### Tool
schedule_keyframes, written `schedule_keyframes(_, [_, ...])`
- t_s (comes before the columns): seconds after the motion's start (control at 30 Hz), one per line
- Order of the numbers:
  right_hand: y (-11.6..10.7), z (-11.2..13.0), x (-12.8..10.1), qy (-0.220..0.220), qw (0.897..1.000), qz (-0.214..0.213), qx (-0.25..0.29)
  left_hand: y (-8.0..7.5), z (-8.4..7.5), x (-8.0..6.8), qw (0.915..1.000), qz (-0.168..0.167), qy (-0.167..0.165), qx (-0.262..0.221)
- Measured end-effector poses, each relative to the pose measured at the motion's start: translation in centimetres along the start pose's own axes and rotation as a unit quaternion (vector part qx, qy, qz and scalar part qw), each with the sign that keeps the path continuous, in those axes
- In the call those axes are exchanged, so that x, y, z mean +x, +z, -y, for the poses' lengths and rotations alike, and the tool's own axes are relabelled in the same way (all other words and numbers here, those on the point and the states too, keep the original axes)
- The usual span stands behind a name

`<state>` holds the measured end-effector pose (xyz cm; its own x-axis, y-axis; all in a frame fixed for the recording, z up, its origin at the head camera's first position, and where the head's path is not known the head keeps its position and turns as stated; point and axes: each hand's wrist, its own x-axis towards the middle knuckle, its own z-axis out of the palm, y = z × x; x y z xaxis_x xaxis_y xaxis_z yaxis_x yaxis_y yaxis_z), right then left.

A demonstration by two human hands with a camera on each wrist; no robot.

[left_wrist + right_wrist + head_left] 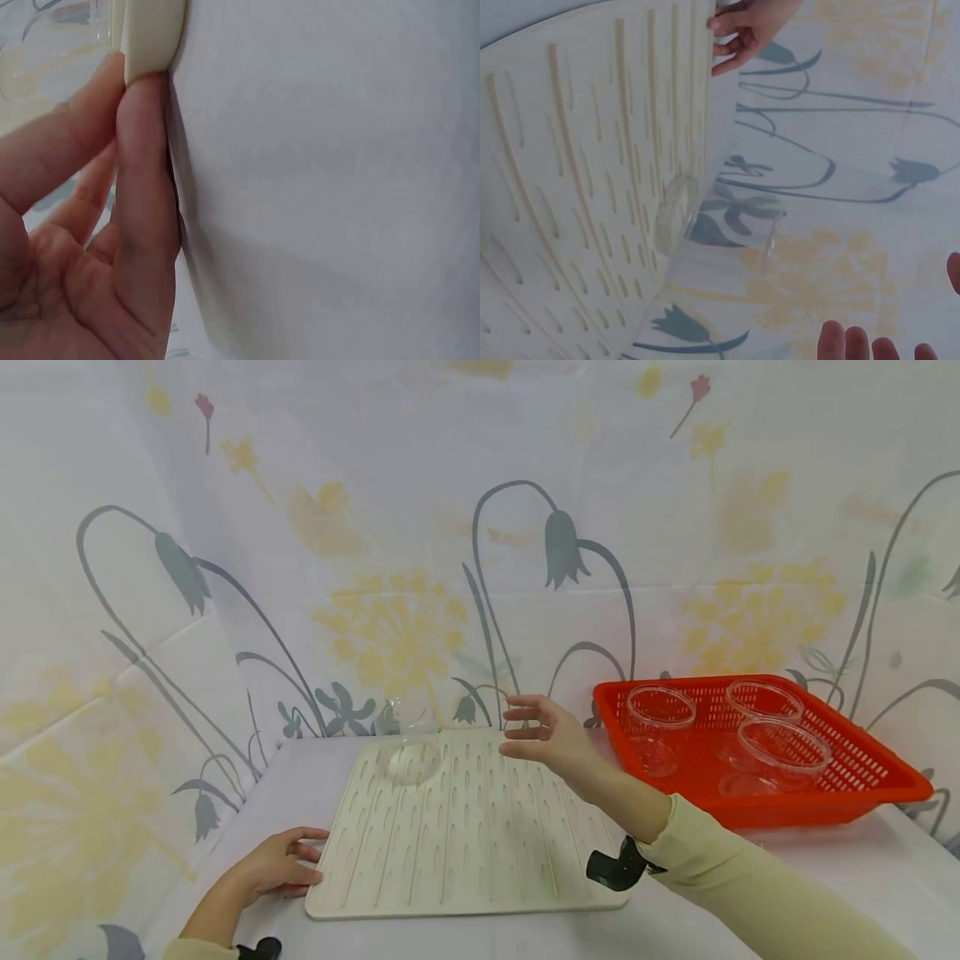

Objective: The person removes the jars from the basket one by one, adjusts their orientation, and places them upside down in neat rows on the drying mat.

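A cream ridged drying mat (465, 835) lies flat on the white table. An upturned clear glass (408, 743) stands near its far left corner, also visible as the clear glass (720, 232) in the right wrist view. My left hand (303, 860) rests on the table at the mat's near left corner, with its fingers (142, 172) touching the mat's edge (150, 37). My right hand (517, 731) hovers over the mat's far right part, fingers relaxed and holding nothing; only its fingertips (870, 346) show in the right wrist view.
A red slotted basket (870, 777) stands to the right of the mat and holds several clear glass bowls (780, 743). A flower-printed cloth (390, 527) hangs behind and to the left of the table.
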<state>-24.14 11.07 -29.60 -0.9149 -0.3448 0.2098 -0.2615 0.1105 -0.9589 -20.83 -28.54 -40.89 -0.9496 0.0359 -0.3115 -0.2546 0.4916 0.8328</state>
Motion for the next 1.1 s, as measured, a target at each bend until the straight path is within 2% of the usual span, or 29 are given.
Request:
schedule_keyframes(0.2, [-1.9, 0.6, -0.7, 0.016, 1.0, -0.013, -0.017, -1.1, 0.7, -0.3, 0.9935, 0.094, 0.059, -0.025])
schedule_keyframes(0.27, [-2.6, 0.7, -0.7, 0.015, 1.0, -0.015, -0.021, -1.2, 0.7, -0.3, 0.9915, 0.106, 0.068, -0.03])
schedule_keyframes(0.5, [-5.0, 0.3, -1.1, 0.008, 0.999, -0.025, -0.04, -1.2, 0.7, -0.4, 0.9916, 0.109, 0.064, -0.03])
schedule_keyframes(0.8, [-7.9, 0.6, -1.9, 0.02, 0.999, -0.041, -0.022, -1.2, 1.1, -0.6, 0.9908, 0.115, 0.058, -0.041])
schedule_keyframes(1.1, [-10.7, 0.7, -3.1, 0.04, 0.996, -0.062, -0.058, -1.2, 1.2, -0.3, 0.9909, 0.114, 0.058, -0.043])
